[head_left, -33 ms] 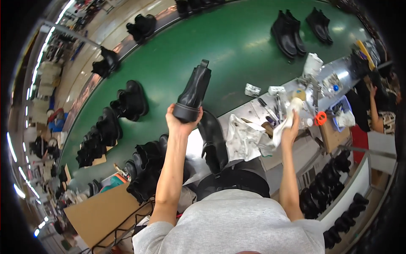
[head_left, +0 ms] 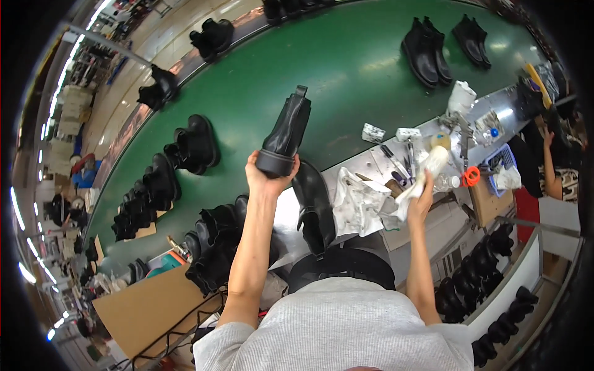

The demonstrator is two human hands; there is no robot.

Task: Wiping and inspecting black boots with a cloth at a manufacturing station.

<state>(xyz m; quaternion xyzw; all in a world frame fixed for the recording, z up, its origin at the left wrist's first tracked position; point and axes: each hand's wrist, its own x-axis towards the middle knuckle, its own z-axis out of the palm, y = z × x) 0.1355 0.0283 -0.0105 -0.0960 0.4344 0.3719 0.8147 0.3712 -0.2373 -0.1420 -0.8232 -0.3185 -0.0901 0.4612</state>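
Observation:
My left hand [head_left: 266,180] grips a black ankle boot [head_left: 286,130] by its heel and sole end, with the pull loop pointing away from me. To the right, my right hand [head_left: 422,203] is closed on a white cloth [head_left: 406,199]. A pale, rounded white piece [head_left: 437,158] lies against the cloth's far end; whether it is part of the cloth I cannot tell. Between my arms a second black boot [head_left: 317,204] lies at the bench edge, its opening toward me. Beside it is a crumpled, stained white cloth [head_left: 357,207].
Black boots [head_left: 198,145] line the left of the green table [head_left: 334,68], and two pairs [head_left: 426,52] stand far right. Pens, a clear bottle [head_left: 447,182], orange-handled scissors [head_left: 471,176] and a blue basket [head_left: 502,162] crowd the right bench. A co-worker's arm [head_left: 549,164] shows far right.
My right hand and its cloth have shifted slightly nearer to me and left. The boot stays in my left hand, almost unmoved.

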